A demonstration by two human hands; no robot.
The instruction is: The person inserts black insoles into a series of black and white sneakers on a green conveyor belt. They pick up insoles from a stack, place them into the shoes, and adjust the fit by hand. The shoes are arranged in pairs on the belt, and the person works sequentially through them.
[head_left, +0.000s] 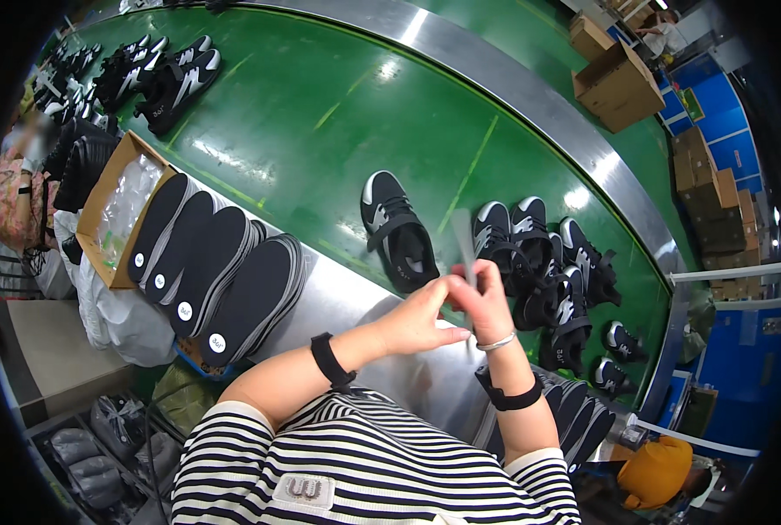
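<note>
Over the near edge of the belt, my left hand [415, 320] and my right hand [488, 311] meet with fingers bent inward. Between them stands a thin grey insole [465, 241], edge-on and blurred, and both hands are closed on it. Just beyond my left hand lies a black shoe [395, 223] with a white-edged toe and a strap, its toe pointing away. To the left, on the metal ledge [347, 293], several stacks of black insoles [251, 293] with grey edges and round white heel labels lean in a row. More insoles [574, 416] lie beside my right forearm.
Several black-and-white shoes [530, 254] crowd the green belt [312, 105] at the right. More shoes [181, 83] stand at the far left. A cardboard box [93, 219] with clear plastic sits past the insoles. People are at the left edge and lower right.
</note>
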